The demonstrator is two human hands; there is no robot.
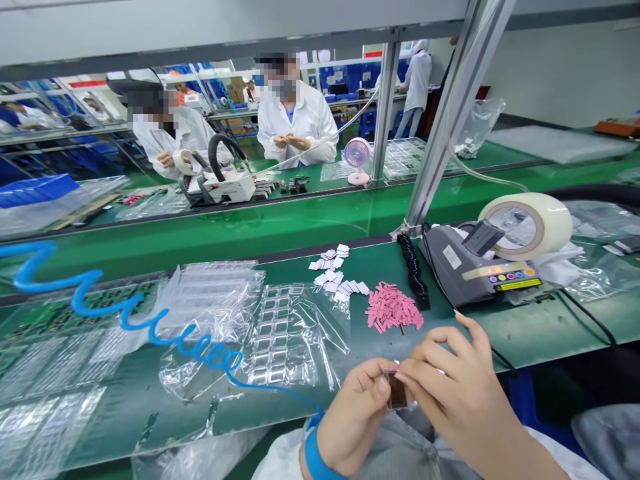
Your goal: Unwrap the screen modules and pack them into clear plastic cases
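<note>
My left hand and my right hand meet at the table's front edge, both pinching a small dark flat part between thumbs and fingertips. A blue wrist strap sits on my left wrist, and its coiled blue cord runs off to the left. Just beyond my hands lies a pile of small pink strips. Small white squares are scattered behind that pile. A clear plastic tray of small parts lies left of my hands.
A grey tape dispenser with a big roll of clear tape stands at the right. Crumpled clear bags and trays cover the left of the green table. Across the conveyor, two people in white coats work beside a pink fan.
</note>
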